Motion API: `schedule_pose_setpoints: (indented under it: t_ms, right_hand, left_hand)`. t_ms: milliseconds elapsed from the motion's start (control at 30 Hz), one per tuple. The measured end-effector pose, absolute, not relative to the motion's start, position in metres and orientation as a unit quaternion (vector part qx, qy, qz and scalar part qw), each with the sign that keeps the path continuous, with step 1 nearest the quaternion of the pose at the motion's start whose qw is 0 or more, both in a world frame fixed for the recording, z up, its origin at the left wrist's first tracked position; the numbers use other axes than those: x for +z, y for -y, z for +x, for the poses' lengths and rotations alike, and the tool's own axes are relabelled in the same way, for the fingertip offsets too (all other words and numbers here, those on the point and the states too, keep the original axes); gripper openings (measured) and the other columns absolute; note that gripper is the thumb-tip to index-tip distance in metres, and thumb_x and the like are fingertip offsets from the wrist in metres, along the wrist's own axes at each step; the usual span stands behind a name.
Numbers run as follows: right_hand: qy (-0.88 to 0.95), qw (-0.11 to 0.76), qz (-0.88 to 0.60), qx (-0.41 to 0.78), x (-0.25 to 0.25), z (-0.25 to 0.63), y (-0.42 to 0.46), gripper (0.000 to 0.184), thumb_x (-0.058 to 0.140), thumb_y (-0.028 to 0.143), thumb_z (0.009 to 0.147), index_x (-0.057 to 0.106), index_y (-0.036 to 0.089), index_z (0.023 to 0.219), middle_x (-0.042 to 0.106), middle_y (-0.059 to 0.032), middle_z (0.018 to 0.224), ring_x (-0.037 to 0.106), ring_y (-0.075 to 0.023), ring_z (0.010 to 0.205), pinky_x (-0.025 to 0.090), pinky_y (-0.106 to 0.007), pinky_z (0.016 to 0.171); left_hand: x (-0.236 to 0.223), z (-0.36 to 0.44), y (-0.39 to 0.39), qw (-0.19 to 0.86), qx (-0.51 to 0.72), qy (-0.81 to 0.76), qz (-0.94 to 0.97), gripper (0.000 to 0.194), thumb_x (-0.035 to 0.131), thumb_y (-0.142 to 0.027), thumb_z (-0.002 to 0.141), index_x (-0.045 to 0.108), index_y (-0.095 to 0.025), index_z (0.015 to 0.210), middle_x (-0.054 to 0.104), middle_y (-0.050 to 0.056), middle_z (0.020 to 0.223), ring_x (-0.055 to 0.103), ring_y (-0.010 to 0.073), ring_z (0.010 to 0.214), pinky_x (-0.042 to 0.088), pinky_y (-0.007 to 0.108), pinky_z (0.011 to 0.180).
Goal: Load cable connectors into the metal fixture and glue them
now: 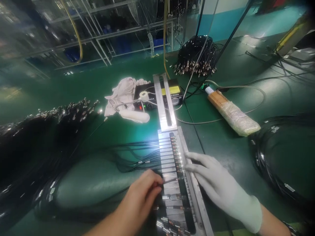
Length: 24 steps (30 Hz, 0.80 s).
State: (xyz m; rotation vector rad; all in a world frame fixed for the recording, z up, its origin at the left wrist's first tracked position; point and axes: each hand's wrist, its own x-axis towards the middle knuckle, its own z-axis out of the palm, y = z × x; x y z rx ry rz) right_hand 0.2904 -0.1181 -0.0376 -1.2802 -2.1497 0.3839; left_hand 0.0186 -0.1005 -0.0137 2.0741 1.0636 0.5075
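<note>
A long metal fixture (pixel 169 190) with a row of slots lies before me on the green table. Black cables (pixel 147 152) run into its upper slots from the left, their stripped ends side by side along the dark channel. Bare and closed, my left hand (pixel 144 193) pinches a thin black cable (pixel 172 180) at a slot about halfway down. My right hand (pixel 219 183) wears a white glove; its fingers stretch out and touch the right-hand rail (pixel 197 196). More loose cable ends (pixel 169 226) lie across the fixture's near end.
A slotted metal bar (pixel 161 108) leans over a black box (pixel 172 88) with a yellow label. Beside it are a white cloth (pixel 125 90) and a wrapped handle tool (pixel 231 113). Cable bundles (pixel 66 114) fill the left; others (pixel 197 52) stand behind and coil (pixel 265 170) at right.
</note>
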Motion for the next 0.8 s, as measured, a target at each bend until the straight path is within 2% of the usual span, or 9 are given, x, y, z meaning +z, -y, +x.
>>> schedule_pose_setpoints:
  t_ms: [133,300,667,800]
  right_hand:
    - [0.801,0.301,-0.493,0.157,-0.038,0.290,0.118,0.031,0.046,0.012,0.096,0.067,0.022,0.115,0.064,-0.0113,0.131,0.062,-0.0254,0.118,0.058,-0.044,0.094]
    - [0.795,0.305,-0.496,0.170,-0.037,0.291,0.118,0.030,0.046,0.012,0.096,0.068,0.021,0.115,0.064,-0.0113,0.131,0.062,-0.0255,0.118,0.058,-0.044,0.094]
    - [0.795,0.318,-0.490,0.166,-0.036,0.292,0.116,0.029,0.046,0.011,0.096,0.067,0.022,0.112,0.065,-0.0107,0.128,0.064,-0.0246,0.114,0.058,-0.041,0.092]
    - [0.793,0.318,-0.490,0.172,-0.037,0.291,0.116,0.027,0.046,0.013,0.097,0.066,0.022,0.113,0.064,-0.0112,0.129,0.062,-0.0249,0.116,0.058,-0.043,0.093]
  left_hand:
    - [-0.020,0.017,0.092,0.260,0.185,-0.352,0.880,0.024,0.040,-0.011,0.100,0.057,-0.021,0.114,0.059,0.004,0.091,0.059,0.0147,0.080,0.050,0.022,0.070]
    - [-0.022,0.016,0.087,0.131,0.161,-0.313,0.927,0.026,0.033,-0.015,0.104,0.058,-0.016,0.113,0.061,0.007,0.088,0.058,0.0165,0.076,0.051,0.025,0.066]
    - [-0.022,0.021,0.084,0.076,0.166,-0.266,0.947,0.026,0.034,-0.015,0.104,0.059,-0.012,0.111,0.061,0.008,0.086,0.052,0.0170,0.074,0.045,0.028,0.065]
    - [-0.021,0.023,0.082,0.113,0.162,-0.252,0.947,0.029,0.030,-0.016,0.105,0.058,-0.012,0.113,0.061,0.008,0.086,0.051,0.0169,0.074,0.044,0.028,0.066]
